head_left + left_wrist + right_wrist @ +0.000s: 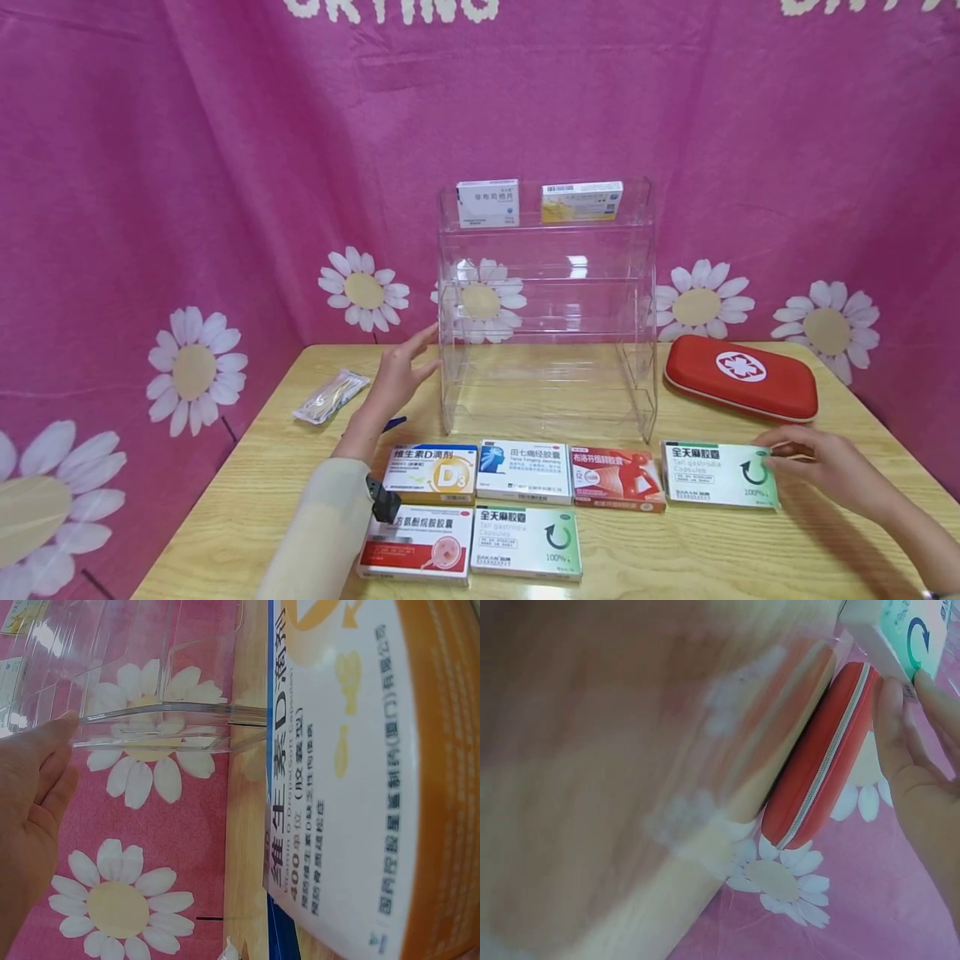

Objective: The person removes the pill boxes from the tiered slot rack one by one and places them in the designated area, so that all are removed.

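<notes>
My right hand [828, 468] pinches the right edge of a green-and-white capsule box [716, 475] at the right end of the back row; in the right wrist view the thumb lies on the box's [915, 637] printed face. My left hand [399, 382] is at the left side of a clear tiered display rack [547, 427], its fingertips touching the plastic edge in the left wrist view. Beside the pinched box lie a red medicine box [617, 479], a blue-and-white one [523, 471] and an orange-and-white vitamin D box [431, 471].
In front lie a red-and-white box [416, 543] and another green-and-white capsule box [525, 543]. Two boxes, a white one [487, 204] and a yellow-and-white one [582, 202], stand on the rack's top tier. A red zip case [738, 379] lies right, a packet of swabs [332, 397] left.
</notes>
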